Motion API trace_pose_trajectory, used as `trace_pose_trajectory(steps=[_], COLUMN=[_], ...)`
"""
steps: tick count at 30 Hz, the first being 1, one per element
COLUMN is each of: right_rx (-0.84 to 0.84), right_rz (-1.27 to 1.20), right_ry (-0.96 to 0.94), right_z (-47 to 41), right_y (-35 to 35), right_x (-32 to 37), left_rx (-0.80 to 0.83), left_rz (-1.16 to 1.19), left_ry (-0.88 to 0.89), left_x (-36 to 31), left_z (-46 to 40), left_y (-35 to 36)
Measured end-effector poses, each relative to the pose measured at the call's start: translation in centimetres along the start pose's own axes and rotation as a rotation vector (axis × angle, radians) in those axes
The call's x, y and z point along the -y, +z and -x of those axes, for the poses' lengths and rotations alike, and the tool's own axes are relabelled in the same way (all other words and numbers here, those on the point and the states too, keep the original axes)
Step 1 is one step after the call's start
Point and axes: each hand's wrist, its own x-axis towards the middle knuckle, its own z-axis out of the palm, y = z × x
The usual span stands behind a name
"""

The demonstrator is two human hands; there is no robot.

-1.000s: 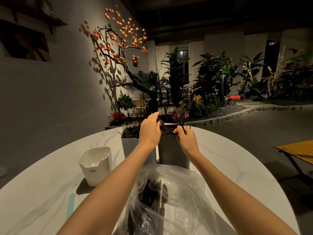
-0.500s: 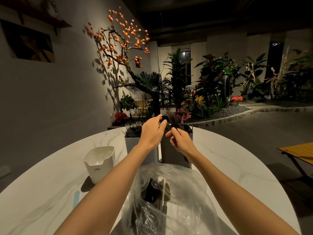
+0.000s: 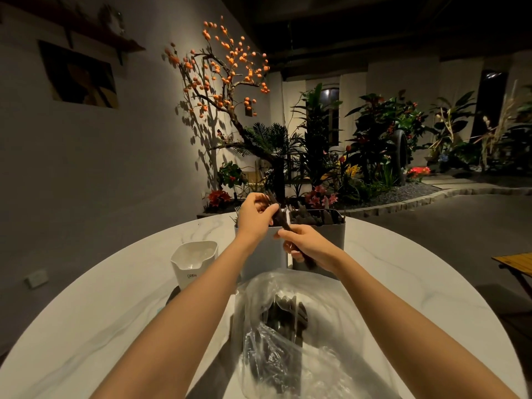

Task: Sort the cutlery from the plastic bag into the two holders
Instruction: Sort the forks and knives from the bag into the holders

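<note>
Both hands pinch one dark plastic cutlery piece [image 3: 283, 223]: left hand [image 3: 256, 218] at its upper end, right hand [image 3: 306, 246] lower, long axis slanting toward the two grey holders [image 3: 331, 234] just beyond.

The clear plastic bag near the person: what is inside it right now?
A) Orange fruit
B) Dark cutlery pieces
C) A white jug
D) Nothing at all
B: through the clear plastic bag a cluster of dark cutlery shows, lying on the white marble-look round table, nearer than the two grey holders.
</note>
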Motion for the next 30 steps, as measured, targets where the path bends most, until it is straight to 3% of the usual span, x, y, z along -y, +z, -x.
trace_pose_trajectory(steps=[4, 9, 12, 19, 23, 30], right_rx=[-0.072, -0.065, -0.081, -0.411, -0.484, -0.428], right_rz=[0.056, 0.042, 0.027, 0.001, -0.057, 0.011], right_ry=[0.013, -0.007, -0.013, -0.005, -0.018, 0.030], right_z=[-0.1, -0.6, -0.8, -2.8, -2.9, -3.5], right_y=[0.4, 1.5, 2.0, 2.1, 2.0, 2.0], right_x=[-0.2, 0.2, 0.5, 1.0, 1.4, 0.8], left_rx=[-0.165, 0.000, -0.059, -0.292, -0.383, -0.267], left_rz=[0.085, 0.154, 0.197, 0.178, 0.130, -0.081], left_ry=[-0.046, -0.141, -0.130, 0.004, 0.075, 0.032], left_x=[0.1, -0.1, -0.2, -1.4, -2.0, -0.4], left_z=[-0.4, 0.3, 0.3, -0.3, -0.7, -1.4], left_y=[-1.9, -2.5, -2.7, -3.3, -3.7, -3.7])
